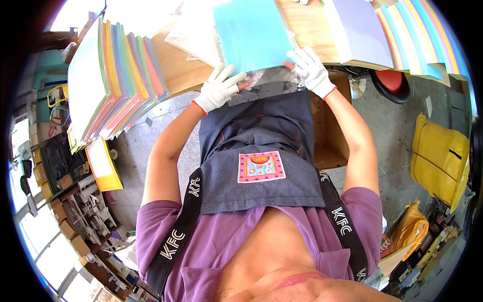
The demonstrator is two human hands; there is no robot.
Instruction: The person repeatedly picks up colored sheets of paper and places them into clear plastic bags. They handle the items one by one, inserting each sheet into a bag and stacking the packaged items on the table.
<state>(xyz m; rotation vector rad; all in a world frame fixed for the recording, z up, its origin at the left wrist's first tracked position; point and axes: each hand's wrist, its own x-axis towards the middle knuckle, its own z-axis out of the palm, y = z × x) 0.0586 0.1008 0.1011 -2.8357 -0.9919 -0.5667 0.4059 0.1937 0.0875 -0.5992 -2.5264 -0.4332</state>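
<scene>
A pack of bright blue paper (254,32) lies in front of me at the table's near edge, with clear film along its sides. Loose, crinkled film of the clear plastic bag (257,78) hangs at its near end, between my hands. My left hand (217,89), in a white glove with bare fingertips showing, is closed on the film by the near left corner. At the near right corner, my right hand (312,73), gloved the same way, grips the bag's edge between thumb and fingers. The exact finger contact is partly hidden.
Tall stacks of coloured paper packs (128,75) stand at the left of the wooden table (183,70). Lilac paper (359,32) and more coloured packs (417,35) lie at the right. Below are a cardboard box (332,128), a red-and-black stool (390,83) and a yellow sack (437,158).
</scene>
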